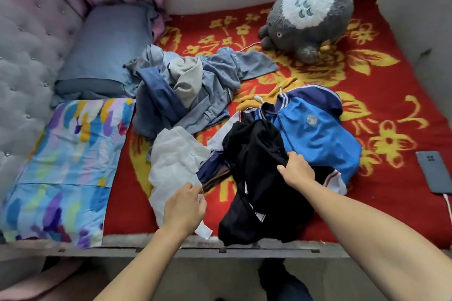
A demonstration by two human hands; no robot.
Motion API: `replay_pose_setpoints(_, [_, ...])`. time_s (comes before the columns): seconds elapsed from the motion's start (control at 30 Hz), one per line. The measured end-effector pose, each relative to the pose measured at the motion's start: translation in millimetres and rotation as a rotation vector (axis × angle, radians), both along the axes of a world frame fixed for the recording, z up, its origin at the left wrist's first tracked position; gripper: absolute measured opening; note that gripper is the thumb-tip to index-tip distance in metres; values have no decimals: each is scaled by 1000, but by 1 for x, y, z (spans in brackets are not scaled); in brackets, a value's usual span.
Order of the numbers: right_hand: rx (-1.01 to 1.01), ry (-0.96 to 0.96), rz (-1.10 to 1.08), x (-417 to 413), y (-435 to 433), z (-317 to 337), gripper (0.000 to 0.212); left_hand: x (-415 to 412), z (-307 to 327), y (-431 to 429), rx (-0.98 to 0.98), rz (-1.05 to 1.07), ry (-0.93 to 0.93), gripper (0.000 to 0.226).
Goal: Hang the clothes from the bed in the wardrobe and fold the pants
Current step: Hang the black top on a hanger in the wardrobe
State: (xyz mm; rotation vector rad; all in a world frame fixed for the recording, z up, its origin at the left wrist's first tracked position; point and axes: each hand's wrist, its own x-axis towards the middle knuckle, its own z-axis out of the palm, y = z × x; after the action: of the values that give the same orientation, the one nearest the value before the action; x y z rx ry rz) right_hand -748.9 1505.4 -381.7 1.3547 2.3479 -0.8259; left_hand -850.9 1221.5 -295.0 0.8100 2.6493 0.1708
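A heap of clothes lies on the red flowered blanket [391, 95]. My right hand [297, 170] grips a black garment [254, 178] that hangs over the bed's front edge. My left hand [184, 205] pinches the lower part of a white garment [175, 161]. Behind the black garment lies a blue and navy sports jacket [315, 127], with a mustard yellow piece [281, 90] further back. A tangle of grey-blue denim clothes [195, 90] sits toward the pillows. No wardrobe is in view.
A big grey plush toy [310, 12] sits at the back by the wall. A phone [434, 171] lies at the blanket's right edge with a cable. A blue pillow [107, 49] and a colourful pillow [63, 168] lie against the padded headboard [27, 56] on the left.
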Motion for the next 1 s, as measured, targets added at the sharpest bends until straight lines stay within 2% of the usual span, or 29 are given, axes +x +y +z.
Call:
replay_pose_setpoints(0.1, [-207,-38,-79,-9,16,-34,60,-7,-12,20,-6,40,-47,24])
replay_pose_setpoints(0.17, [-347,48,-167,-11,19,-52,41,-11,-19,28,-34,55,-78,23])
replay_pose_setpoints(0.23, [-386,196,-223,-15,23,-58,18,-15,-26,34,-61,55,-97,23])
replay_pose_setpoints(0.37, [-317,405,-129,-29,40,-12,14,-32,-27,61,-91,-3,-108,22])
replay_pose_setpoints(0.47, [-341,524,-145,-21,64,38,22,-50,-23,102,-83,-85,-107,26])
replay_pose_setpoints(0.57, [-370,589,-134,5,84,79,21,-61,-26,155,-19,-234,-122,49])
replay_pose_setpoints(0.67, [-361,581,-80,39,93,112,17,-62,-37,215,-24,-480,-55,80])
replay_pose_setpoints(0.73, [-318,584,-39,60,95,127,30,-56,-48,254,-27,-628,-11,92])
replay_pose_setpoints(0.8, [-257,598,-47,78,96,136,38,-44,-60,284,-44,-730,-13,85])
replay_pose_setpoints(0.9, [-112,636,-114,100,96,143,22,-27,-77,303,-42,-808,-11,43])
replay_pose_setpoints(0.97, [77,606,-134,113,100,140,8,-28,-80,300,110,-769,-23,21])
replay_pose_setpoints(1.0, [178,546,-132,120,103,135,10,-33,-78,296,209,-725,-45,11])
